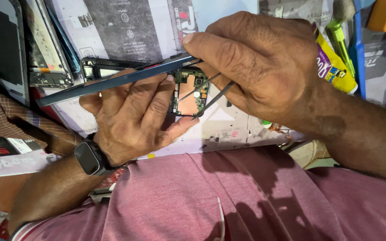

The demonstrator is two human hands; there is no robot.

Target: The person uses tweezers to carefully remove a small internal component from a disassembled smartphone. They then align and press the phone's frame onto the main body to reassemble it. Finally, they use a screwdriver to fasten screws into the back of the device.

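We are looking down over our pink shirt (pixel 246 196) at both hands working close together above the cluttered bench. Our left hand (pixel 135 116) is coming in from the lower left, wrist bent upward and wearing a dark smartwatch (pixel 89 157), palm turned toward us. Its fingers are curling together around the opened phone (pixel 188 91), cradling it from underneath, with the fingertips pressing against the edge of the exposed green and copper circuit board. The phone is lying tilted in that grasp, its dark blue frame edge (pixel 112 82) running as a long slanting strip from the left up toward the right hand's thumb.

Our right hand (pixel 264 67) is reaching in from the right, forearm stretching across the frame, knuckles up and hand arched over the phone's upper end. The thumb is lying along the top of the frame edge, touching it. Beneath the palm, the fingers are pinching a pair of metal tweezers (pixel 211 96); the two thin prongs are angling down and to the left, their tips resting on or just above the circuit board, near the left fingertips. We cannot tell whether the tips are touching the board.

A yellow glue tube (pixel 333 67) is lying just behind the right wrist.
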